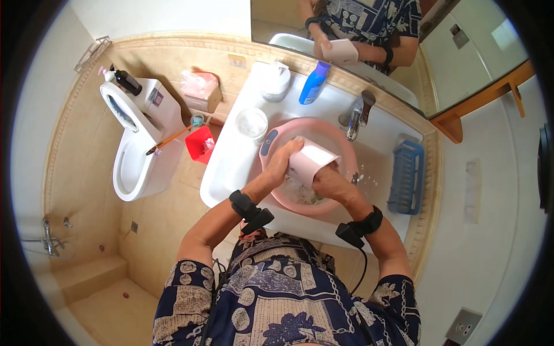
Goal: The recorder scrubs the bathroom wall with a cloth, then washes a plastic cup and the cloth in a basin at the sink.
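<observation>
Over the pink washbasin (pixel 277 193), my left hand (pixel 281 158) grips a pale pink cup (pixel 307 163) by its closed end and side. The cup is tilted on its side, its mouth turned toward my right hand (pixel 333 183). That hand reaches into the mouth, so its fingers are hidden. Sudsy water with foam lies in the washbasin below, and the basin sits inside the white sink (pixel 222 176). The mirror (pixel 346 23) shows the same cup between both hands.
Around the sink are a chrome faucet (pixel 359 115), a blue bottle (pixel 313 85), a white lidded container (pixel 275 82), a round white tub (pixel 251 123) and a blue plastic basket (pixel 407 177). To the left stand a toilet (pixel 138 150) and a small red bin (pixel 198 144).
</observation>
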`<state>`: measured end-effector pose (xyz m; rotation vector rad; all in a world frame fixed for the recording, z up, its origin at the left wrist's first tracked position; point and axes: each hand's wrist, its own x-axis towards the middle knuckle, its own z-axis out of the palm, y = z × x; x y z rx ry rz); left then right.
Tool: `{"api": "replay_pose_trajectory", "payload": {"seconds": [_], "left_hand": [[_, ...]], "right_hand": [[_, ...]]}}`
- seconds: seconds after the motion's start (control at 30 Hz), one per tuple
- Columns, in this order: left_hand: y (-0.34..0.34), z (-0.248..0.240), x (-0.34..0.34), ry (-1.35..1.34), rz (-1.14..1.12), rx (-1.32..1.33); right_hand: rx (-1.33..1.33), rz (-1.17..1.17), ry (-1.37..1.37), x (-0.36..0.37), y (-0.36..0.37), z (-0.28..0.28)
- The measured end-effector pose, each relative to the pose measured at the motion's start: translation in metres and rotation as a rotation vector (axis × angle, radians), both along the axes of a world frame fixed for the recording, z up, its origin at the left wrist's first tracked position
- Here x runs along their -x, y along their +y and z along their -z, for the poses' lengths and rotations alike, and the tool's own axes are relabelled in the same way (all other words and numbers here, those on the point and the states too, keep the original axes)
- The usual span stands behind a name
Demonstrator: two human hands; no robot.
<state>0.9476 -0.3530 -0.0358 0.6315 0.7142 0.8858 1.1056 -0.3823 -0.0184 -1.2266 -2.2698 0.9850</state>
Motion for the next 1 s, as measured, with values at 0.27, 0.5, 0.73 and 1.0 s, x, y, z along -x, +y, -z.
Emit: {"api": "replay_pose_trajectory", "payload": {"seconds": [0.27, 0.5, 0.73, 1.0], "left_hand": [[0.022, 0.029, 0.002, 0.381, 0.18, -0.168], [0.008, 0.008, 0.007, 0.245, 0.105, -0.33], [0.006, -0.01, 0.001, 0.234, 0.026, -0.311], [0.006, 0.027, -0.006, 0.25, -0.047, -0.137]], "right_hand": [[0.141, -0.035, -0.12, 0.007, 0.002, 0.013], [0.706, 0.354, 1.096, 0.012, -0.006, 0.008], [0.312, 0.315, 0.742, 0.002, -0.016, 0.05], [-0.182, 0.052, -0.433, 0.012, -0.005, 0.011]]}}
